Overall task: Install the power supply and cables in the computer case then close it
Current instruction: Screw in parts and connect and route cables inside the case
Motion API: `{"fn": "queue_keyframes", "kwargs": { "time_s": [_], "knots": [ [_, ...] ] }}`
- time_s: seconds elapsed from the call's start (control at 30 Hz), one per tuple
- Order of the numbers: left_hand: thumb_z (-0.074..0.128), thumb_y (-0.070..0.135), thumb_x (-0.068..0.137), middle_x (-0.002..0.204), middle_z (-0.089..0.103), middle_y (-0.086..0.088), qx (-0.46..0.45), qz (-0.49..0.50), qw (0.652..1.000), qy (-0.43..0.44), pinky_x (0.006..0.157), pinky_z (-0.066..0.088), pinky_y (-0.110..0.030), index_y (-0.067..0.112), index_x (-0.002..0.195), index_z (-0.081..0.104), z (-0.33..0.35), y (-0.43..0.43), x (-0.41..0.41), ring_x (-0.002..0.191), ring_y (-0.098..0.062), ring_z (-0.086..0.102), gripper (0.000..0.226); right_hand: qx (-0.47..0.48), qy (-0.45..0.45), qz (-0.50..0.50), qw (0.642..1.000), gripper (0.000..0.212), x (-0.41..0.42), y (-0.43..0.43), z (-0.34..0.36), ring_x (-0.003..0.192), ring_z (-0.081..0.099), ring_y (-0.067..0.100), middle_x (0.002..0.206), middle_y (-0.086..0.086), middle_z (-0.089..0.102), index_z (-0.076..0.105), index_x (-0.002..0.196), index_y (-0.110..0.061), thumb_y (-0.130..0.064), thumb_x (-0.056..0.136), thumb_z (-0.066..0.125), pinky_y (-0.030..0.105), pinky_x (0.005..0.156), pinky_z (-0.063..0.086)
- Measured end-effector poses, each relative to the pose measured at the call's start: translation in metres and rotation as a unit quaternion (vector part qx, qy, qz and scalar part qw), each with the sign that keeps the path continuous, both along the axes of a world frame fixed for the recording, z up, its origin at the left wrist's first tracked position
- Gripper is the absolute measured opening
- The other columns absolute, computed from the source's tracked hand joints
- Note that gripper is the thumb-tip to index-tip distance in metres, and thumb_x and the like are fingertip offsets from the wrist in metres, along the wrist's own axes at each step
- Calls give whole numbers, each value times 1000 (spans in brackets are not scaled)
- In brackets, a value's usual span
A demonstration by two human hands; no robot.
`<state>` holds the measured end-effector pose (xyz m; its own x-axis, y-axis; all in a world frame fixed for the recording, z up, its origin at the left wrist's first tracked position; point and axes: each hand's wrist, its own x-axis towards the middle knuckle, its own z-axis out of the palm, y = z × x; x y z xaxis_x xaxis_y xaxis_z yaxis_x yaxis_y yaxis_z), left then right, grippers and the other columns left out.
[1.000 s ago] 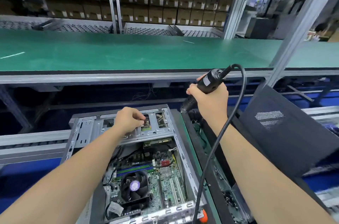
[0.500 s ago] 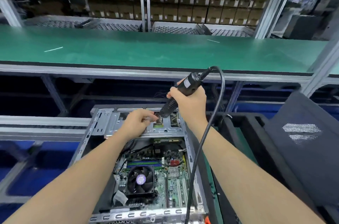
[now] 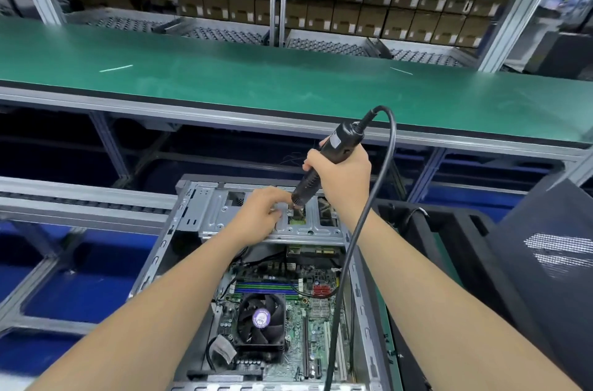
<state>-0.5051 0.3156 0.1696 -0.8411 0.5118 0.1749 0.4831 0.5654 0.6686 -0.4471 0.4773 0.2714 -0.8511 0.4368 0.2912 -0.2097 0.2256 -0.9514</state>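
An open grey computer case [image 3: 160, 249] lies below me, its motherboard [image 3: 317, 320] and black CPU fan [image 3: 260, 320] exposed. Across the case's far end runs a metal drive bracket [image 3: 308, 230]. My right hand [image 3: 345, 179] grips a black electric screwdriver [image 3: 324, 166], whose tip points down onto the bracket. Its black cable [image 3: 362, 220] loops over my right wrist and hangs into the case. My left hand [image 3: 261, 214] rests on the bracket beside the tip, fingers curled and pinching something small I cannot make out.
A long green bench [image 3: 256, 82] runs across behind the case, with shelves of brown boxes [image 3: 353, 12] beyond. The black side panel [image 3: 552, 262] with a mesh vent leans at the right. Conveyor rails [image 3: 80, 198] and blue flooring lie at the left.
My right hand has brought the screwdriver leftward and down from beside the case onto the drive bracket, next to my left hand. The view has shifted right to left over the case.
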Motion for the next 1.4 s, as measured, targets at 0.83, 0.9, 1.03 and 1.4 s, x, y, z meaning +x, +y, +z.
{"fn": "queue_keyframes", "kwargs": {
  "time_s": [0.83,0.9,1.03,1.4],
  "knots": [
    [48,20,107,42,52,1,334,58,739,-582,82,55,-40,10,93,61,61,298,170,33,-13,53,22,-58,-195,147,968,43,151,270,-71,149,43,27,157,5,50,49,153,-27,-36,110,50,44,122,39],
    [49,16,106,39,48,0,349,70,727,-587,99,52,-49,6,106,61,43,310,180,34,-15,54,15,-96,-206,177,958,42,169,287,-87,140,54,16,153,-6,52,47,154,-28,-29,112,47,43,117,45],
    [62,17,100,85,69,-12,327,101,763,-548,70,58,-39,12,112,62,12,323,189,76,-24,66,13,-267,-168,225,922,46,213,305,-112,119,70,26,140,-1,66,54,149,-24,-6,107,53,59,96,58],
    [50,6,104,115,70,-15,157,122,902,-383,89,59,-35,13,134,57,-82,321,192,94,-24,69,31,-235,-291,132,918,31,221,305,-192,56,61,25,85,12,72,66,115,-16,-11,87,78,35,49,54]
  ]
}}
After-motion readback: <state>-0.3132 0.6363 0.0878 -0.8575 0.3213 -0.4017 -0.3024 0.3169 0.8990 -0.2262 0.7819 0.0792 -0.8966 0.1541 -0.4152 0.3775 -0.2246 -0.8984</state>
